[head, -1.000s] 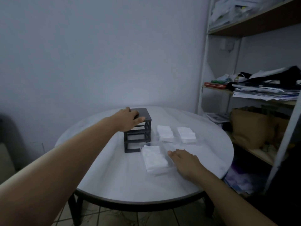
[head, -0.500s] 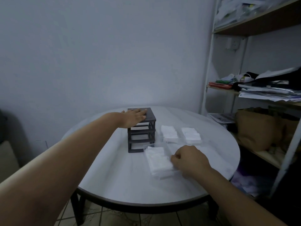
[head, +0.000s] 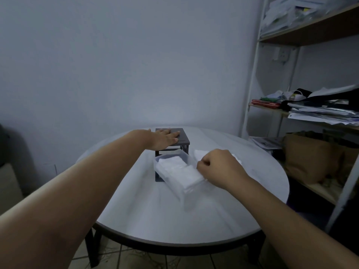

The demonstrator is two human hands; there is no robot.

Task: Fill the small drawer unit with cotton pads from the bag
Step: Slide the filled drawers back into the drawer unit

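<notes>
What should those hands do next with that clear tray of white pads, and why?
Probably slide the clear drawer into an open slot of the dark drawer frame. The right hand grips the drawer, full of cotton pads, just in front of the frame, while the left hand rests flat on its top, seemingly steadying it.

Left hand (head: 164, 140) flat on drawer unit (head: 183, 138), right hand (head: 218, 166) gripping clear drawer (head: 167, 179) of cotton pads (head: 178, 168), round table (head: 155, 212)

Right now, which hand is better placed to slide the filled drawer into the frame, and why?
Right: the right hand grips the drawer in front of the frame; the left hand lies flat on the frame's top.
</notes>
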